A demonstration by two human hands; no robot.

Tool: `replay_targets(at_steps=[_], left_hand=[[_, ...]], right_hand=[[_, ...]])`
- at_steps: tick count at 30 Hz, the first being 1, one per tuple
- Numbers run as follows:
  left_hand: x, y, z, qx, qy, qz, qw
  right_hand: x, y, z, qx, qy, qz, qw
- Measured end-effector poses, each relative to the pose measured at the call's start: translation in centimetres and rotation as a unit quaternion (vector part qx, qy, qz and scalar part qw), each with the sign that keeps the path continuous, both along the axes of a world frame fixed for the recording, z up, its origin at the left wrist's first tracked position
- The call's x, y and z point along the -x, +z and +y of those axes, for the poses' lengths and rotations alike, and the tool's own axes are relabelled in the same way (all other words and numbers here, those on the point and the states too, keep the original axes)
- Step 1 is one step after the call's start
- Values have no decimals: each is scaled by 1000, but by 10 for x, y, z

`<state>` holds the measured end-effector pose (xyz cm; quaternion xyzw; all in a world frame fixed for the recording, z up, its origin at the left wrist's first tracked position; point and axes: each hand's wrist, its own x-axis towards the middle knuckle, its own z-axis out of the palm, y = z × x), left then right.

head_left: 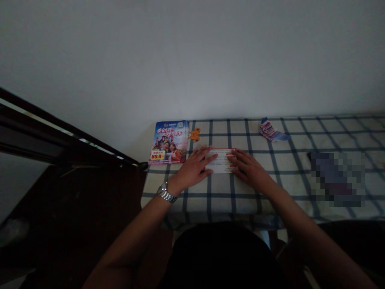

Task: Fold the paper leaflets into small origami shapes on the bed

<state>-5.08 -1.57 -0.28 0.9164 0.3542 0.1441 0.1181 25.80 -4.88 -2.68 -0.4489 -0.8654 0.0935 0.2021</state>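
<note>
faced a broad, smooth, pale wall [192, 60], matt and plain. met below it a soft woven tablecloth [288, 160], cream with dark blue checks, draped and slightly rumpled over the near edge. noted at left a dark, glossy wooden frame [60, 132] running slantwise, its detail lost in shadow. found on the cloth's far left corner a glossy rectangular brochure [170, 141], bright with blue, pink and a yellow price patch, lying flat. saw just right of it, on the cloth, a small white rectangular paper slip [221, 160] with a thin red border and print too small to read. picked out a crumpled blue, red and white wrapper [270, 131] well apart near the far edge, then a ribbed silver metal wristwatch [166, 193] on the left wrist, and a tiny orange shape [195, 134] at the brochure's right edge. had both bare forearms stretched forward. had the left hand [194, 170] flat, palm down, fingers spread and released, tips on the slip's left end. had the right hand [249, 170] likewise on the right end, fingers straight, pressing, clasping nothing.
</note>
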Motion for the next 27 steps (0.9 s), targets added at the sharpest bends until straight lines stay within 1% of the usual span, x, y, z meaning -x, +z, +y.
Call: replay_targets(at_steps=[4, 7, 11, 17, 21, 23, 27], left_hand=[[9, 0, -1, -7, 10, 11, 1000], [13, 1, -1, -4, 5, 11, 1000], [15, 6, -1, 6, -3, 8, 1000], [11, 19, -4, 9, -70, 13, 997], [9, 21, -7, 9, -103, 15, 994], [7, 21, -9, 6, -103, 16, 995], [-2, 20, -20, -23, -60, 23, 998]], right_hand=[[0, -1, 0, -2, -2, -5, 1000], [0, -2, 1, -1, -7, -9, 1000], [0, -2, 0, -1, -5, -8, 1000], [1, 3, 1, -6, -2, -14, 1000], [1, 10, 5, -7, 7, -23, 1000], [1, 14, 8, -10, 5, -21, 1000], [2, 24, 14, -29, -28, -16, 999]])
